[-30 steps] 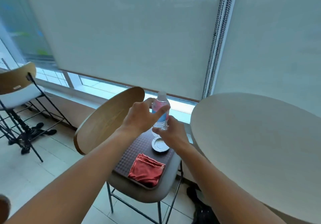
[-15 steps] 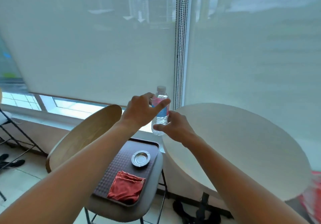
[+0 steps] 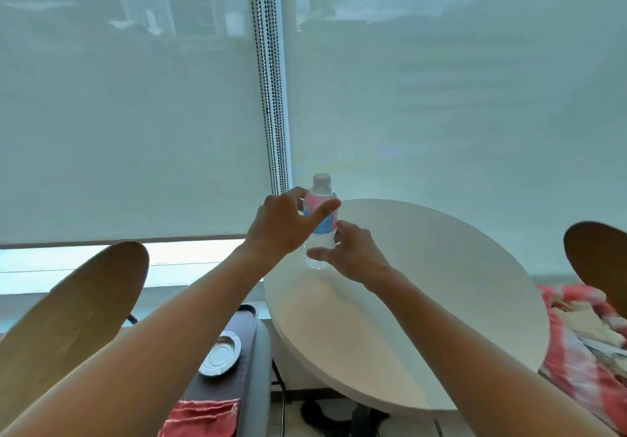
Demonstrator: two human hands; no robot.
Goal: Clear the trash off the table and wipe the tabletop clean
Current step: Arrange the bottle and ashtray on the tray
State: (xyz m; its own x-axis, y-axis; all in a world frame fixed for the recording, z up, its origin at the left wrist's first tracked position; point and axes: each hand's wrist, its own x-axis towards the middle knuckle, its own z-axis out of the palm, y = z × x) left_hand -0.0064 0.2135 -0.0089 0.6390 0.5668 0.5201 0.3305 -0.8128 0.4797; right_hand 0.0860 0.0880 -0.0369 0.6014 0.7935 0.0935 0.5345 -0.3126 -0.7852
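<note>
Upright bottle (image 3: 320, 222) above the table's (image 3: 441, 267) far-left edge: left hand (image 3: 283, 226) grips its label, right hand (image 3: 349, 253) clasps its base.

Two bare forearms, no sleeves to the frame edge — left hand (image 3: 283, 224) and right hand (image 3: 353, 255) ungloved, ringless.

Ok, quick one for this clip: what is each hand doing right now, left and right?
Left hand: closed around the upper part of the water bottle, holding it.
Right hand: fingers at the bottle's lower part; whether it grips firmly cannot be told.
</note>
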